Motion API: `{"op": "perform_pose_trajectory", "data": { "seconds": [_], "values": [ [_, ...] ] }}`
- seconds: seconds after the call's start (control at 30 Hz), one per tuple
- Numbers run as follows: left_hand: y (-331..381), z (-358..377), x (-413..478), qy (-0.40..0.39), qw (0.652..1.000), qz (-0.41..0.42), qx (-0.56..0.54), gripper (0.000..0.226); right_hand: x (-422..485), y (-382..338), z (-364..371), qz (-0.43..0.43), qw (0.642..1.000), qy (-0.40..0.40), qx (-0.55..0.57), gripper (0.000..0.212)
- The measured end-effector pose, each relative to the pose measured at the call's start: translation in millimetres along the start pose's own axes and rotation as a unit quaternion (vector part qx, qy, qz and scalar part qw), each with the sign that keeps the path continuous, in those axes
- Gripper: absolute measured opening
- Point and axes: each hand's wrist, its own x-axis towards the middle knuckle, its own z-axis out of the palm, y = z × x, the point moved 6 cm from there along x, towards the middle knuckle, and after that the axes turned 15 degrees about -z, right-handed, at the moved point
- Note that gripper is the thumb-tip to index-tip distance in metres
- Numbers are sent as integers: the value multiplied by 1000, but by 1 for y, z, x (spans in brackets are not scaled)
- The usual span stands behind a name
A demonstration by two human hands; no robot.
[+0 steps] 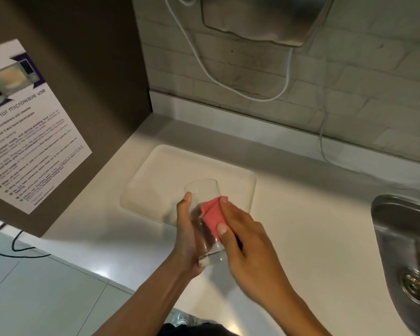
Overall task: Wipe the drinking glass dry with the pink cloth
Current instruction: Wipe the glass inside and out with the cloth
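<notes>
Drinking glass [205,221] lies tilted in the clasping left hand [187,238], raised off the worktop [313,238] so its side is exposed; the right hand [247,246] pinches the pink cloth [212,215] against it, apparently on the outside.

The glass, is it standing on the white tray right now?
No, the glass is held tilted in the left hand above the counter, while the right hand presses the pink cloth against it.

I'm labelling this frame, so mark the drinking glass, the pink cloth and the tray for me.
drinking glass [202,190]: head view, clear wall near the rim.
pink cloth [212,214]: head view, middle of the fold pressed on the glass.
tray [155,175]: head view, bare left part.
</notes>
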Motion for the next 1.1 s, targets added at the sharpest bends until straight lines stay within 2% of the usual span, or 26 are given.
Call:
{"op": "perform_pose_trajectory", "data": {
  "seconds": [0.13,0.23,0.4,0.47,0.53,0.63,0.8,0.9,1.0,1.1],
  "values": [
    [0,-4,2,37,999,-5,10,90,-4,8,3,12,1000,-10,17,46],
    [-4,3,2,17,1000,-21,-9,84,8,9,-3,26,999,16,15,50],
    [3,2,1,10,1000,-10,-4,100,-6,9,-1,4,1000,-16,-5,41],
    [-3,3,4,9,1000,-19,-14,90,4,14,-6,20,1000,2,16,38],
    [-5,3,8,-1,1000,-20,-23,84,8,9,-5,18,1000,5,0,47],
    [7,0,9,13,1000,-1,-14,88,-2,2,2,-10,999,-15,-33,52],
    [-2,2,8,-1,1000,-16,-16,81,14,12,-5,39,999,15,23,48],
    [6,-1,8,-6,1000,3,-27,82,11,-4,0,2,1000,13,-14,53],
    [19,-9,8,27,999,16,-34,74,-11,-10,8,-37,999,-12,-18,50],
    [12,-9,9,41,999,8,-23,77,-6,0,5,-11,1000,-5,12,48]
  ]
}}
